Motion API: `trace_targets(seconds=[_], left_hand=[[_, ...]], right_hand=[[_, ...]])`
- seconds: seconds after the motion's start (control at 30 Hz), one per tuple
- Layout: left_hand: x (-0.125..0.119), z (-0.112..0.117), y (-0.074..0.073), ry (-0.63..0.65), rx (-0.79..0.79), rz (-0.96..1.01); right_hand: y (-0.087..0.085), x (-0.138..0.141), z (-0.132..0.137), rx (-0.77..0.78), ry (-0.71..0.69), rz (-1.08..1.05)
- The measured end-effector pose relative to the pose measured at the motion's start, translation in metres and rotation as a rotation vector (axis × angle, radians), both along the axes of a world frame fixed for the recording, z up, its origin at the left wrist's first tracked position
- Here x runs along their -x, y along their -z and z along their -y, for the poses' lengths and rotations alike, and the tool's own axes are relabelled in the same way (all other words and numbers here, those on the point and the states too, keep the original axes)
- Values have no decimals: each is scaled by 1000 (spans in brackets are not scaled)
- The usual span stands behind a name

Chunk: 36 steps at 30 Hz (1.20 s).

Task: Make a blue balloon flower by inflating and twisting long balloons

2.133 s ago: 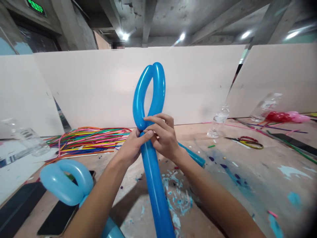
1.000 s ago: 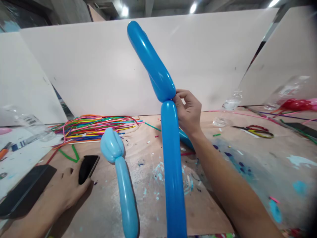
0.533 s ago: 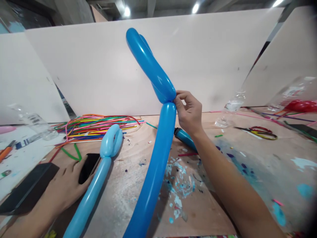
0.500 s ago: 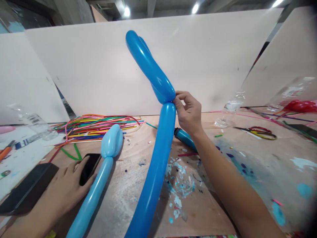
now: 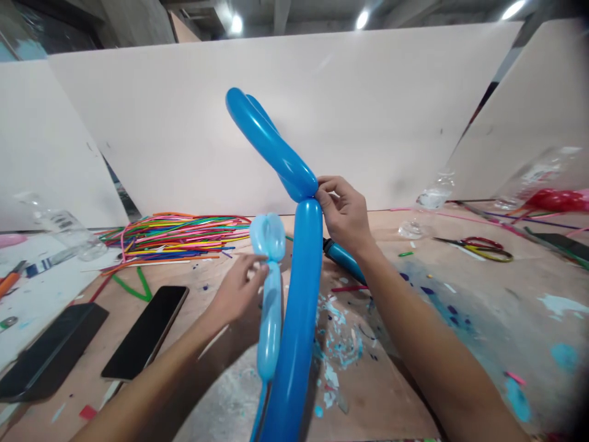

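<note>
While the long dark-blue twisting balloon (image 5: 298, 307) stands nearly upright over the middle of the paint-flecked plywood table (image 5: 460, 319), the right hand (image 5: 344, 213) pinches its twist between thumb and forefinger, the other fingers curled behind. Above the pinch a folded double segment slants up and to the left, in front of the white partition boards (image 5: 175, 129) that close the table's far edge. The lower end of the balloon runs out of the bottom of the frame.

Just beside it on the left, the shorter light-blue twisting balloon (image 5: 270, 307) stands almost parallel, with a small loop at its top. The left hand (image 5: 237, 291) pinches the neck under that loop with thumb and fingertips pressed together.

A blue hand pump (image 5: 343, 261) lies on the table behind the right wrist. A black smartphone (image 5: 145, 331) and a flat black case (image 5: 50, 353) lie near the left forearm. The heap of uninflated coloured balloons (image 5: 175, 236) fills the far left. Red-handled scissors (image 5: 488, 248) and a clear plastic bottle (image 5: 427, 202) lie far right. Bare tabletop lies open to the right of the right forearm.
</note>
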<state>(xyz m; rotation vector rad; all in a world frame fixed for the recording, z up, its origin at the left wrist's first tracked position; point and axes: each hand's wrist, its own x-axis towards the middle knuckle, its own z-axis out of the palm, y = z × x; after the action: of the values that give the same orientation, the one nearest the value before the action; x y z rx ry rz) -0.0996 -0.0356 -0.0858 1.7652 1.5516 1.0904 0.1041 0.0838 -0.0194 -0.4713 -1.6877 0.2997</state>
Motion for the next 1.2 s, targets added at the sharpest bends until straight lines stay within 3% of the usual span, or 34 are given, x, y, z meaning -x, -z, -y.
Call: trace_targets(seconds=[0.03, 0.1, 0.2, 0.27, 0.37, 0.47, 0.63, 0.77, 1.0, 1.2], left_hand=[[-9, -10, -8, -32, -52, 160], [-32, -25, -24, 65, -79, 471], [-64, -41, -43, 172, -124, 740], [-76, -50, -52, 198, -63, 865], [-76, -61, -57, 219, 160, 948], [-71, -70, -56, 203, 237, 952], [-71, -88, -40, -25, -88, 788], [-67, -101, -29, -103, -242, 683], [-55, -92, -34, -22, -240, 504], [-50, -85, -46, 44, -278, 311]], right_hand=[[0, 0, 0, -34, 40, 18], [0, 1, 0, -136, 136, 87], [0, 3, 4, -278, 257, 229], [-1, 2, 9, -319, 302, 311], [-4, 1, 16, -360, 294, 445], [-4, 1, 18, -375, 276, 526], [4, 3, 2, -367, 300, 581], [10, 6, -6, -371, 299, 629], [6, 5, -1, -300, 288, 581], [1, 4, 7, -287, 384, 564]])
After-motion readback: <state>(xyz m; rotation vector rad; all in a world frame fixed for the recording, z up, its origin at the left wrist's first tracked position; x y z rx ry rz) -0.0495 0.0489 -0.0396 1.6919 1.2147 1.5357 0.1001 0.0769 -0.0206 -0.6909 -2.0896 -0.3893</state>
